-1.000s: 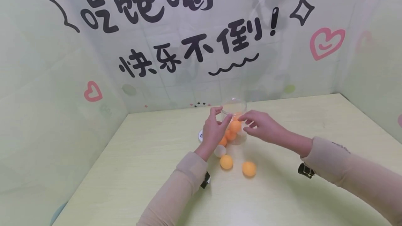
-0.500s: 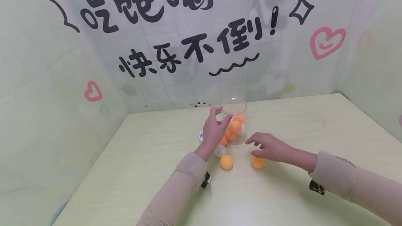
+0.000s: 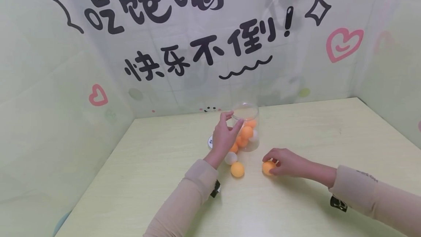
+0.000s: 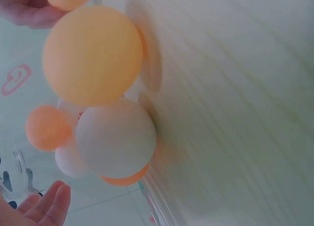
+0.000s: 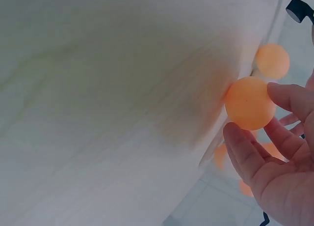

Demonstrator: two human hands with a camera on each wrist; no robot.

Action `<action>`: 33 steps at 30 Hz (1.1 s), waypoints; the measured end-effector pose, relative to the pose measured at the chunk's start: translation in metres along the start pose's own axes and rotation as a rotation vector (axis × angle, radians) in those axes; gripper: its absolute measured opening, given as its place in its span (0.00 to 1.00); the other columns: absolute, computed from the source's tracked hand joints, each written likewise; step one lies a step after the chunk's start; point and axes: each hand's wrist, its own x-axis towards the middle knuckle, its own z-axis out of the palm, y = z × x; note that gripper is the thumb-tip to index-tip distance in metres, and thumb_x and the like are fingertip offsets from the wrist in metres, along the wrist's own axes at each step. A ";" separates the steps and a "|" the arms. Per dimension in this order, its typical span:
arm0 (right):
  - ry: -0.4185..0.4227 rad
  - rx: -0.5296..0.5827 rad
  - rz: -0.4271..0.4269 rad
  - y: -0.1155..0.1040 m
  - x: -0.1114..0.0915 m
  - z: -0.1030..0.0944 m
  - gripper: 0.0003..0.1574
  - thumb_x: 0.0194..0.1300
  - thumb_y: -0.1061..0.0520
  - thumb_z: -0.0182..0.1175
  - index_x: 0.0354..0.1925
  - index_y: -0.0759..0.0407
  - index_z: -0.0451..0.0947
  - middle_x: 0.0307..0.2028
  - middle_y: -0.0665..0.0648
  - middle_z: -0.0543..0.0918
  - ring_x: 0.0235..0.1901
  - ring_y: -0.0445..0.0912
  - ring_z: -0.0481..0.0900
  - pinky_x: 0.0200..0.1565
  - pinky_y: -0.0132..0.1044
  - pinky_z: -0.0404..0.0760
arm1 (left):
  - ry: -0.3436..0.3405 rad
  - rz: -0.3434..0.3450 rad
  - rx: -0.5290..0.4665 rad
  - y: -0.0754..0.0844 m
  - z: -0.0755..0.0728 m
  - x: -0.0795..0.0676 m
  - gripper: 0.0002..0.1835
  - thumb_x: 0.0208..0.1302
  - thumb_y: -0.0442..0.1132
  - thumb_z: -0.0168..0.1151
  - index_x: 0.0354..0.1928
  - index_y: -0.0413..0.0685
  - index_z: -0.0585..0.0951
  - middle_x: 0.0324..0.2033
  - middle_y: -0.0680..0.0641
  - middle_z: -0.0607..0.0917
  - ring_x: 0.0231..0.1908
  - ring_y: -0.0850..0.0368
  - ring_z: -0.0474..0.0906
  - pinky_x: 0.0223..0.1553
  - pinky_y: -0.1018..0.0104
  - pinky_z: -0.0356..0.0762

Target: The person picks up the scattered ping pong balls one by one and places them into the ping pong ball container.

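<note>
My right hand [image 3: 287,163] pinches an orange table tennis ball [image 3: 268,168] low at the tabletop; in the right wrist view, thumb and fingertips lie on opposite sides of that ball [image 5: 249,103]. My left hand [image 3: 225,132] holds a clear plastic jar [image 3: 251,147] near its rim, thumb in front and fingers to the left. Orange and white balls show in and beside the jar, among them an orange ball [image 3: 247,132]. In front of the left wrist sit a white ball [image 3: 231,158] and a yellow-orange ball [image 3: 237,169], close together. The left hand partly hides the jar and some balls.
A round white disc [image 3: 210,142] with a dark print peeks out left of the left hand. The pale wooden table [image 3: 158,164] meets a printed cloth wall [image 3: 184,94] just behind the jar; similar walls stand at both sides.
My right hand has moved from the jar down and toward me, and its fingers have closed on the orange ball, which shifted slightly right. The left hand stays at the jar.
</note>
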 end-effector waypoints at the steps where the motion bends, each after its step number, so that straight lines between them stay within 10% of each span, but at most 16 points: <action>1: 0.000 0.000 0.001 0.000 0.000 0.000 0.17 0.52 0.62 0.65 0.42 0.66 0.78 0.38 0.55 0.80 0.34 0.43 0.75 0.35 0.31 0.77 | 0.000 0.000 0.000 0.000 0.000 0.000 0.29 0.60 0.61 0.54 0.58 0.55 0.65 0.60 0.51 0.72 0.37 0.55 0.79 0.37 0.65 0.76; 33: 0.043 -0.033 0.043 -0.032 0.005 -0.017 0.15 0.52 0.64 0.62 0.41 0.66 0.77 0.33 0.52 0.79 0.33 0.44 0.74 0.37 0.38 0.79 | -0.035 0.003 -0.011 0.001 -0.010 -0.011 0.31 0.59 0.64 0.52 0.59 0.56 0.64 0.61 0.53 0.71 0.37 0.56 0.79 0.37 0.65 0.76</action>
